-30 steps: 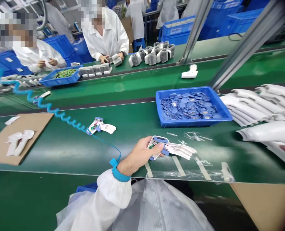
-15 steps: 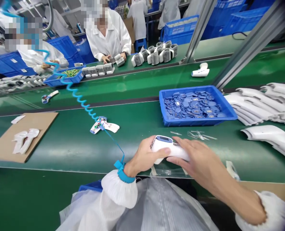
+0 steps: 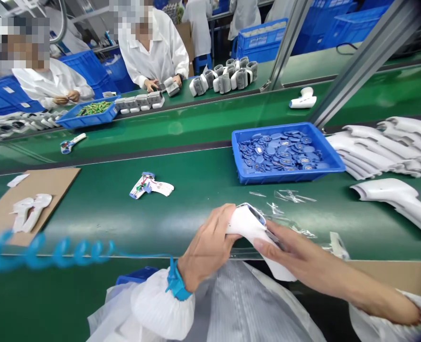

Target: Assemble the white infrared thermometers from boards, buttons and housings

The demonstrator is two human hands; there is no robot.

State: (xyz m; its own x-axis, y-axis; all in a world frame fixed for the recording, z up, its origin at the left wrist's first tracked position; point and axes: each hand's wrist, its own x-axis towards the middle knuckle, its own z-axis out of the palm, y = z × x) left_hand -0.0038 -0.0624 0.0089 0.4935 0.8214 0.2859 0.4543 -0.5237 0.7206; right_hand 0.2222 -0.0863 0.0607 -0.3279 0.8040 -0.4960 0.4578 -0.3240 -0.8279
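From the head camera, the left hand (image 3: 206, 248), with a blue wrist strap (image 3: 176, 283) at its cuff, is clenched around the upper end of a white infrared thermometer (image 3: 252, 232), its display tilted up and away. The right hand (image 3: 313, 261) grasps it too, fingers laid firmly across the body. Both hands hold the thermometer at the near edge of the green conveyor belt (image 3: 196, 223), over the person's white gown (image 3: 238, 304). Beyond it sit a blue tray (image 3: 285, 176) of blue round parts (image 3: 281, 152), loose clear plastic pieces (image 3: 285, 195), stacked white housing shells (image 3: 377, 147), and an open housing half with exposed circuit board (image 3: 148, 186).
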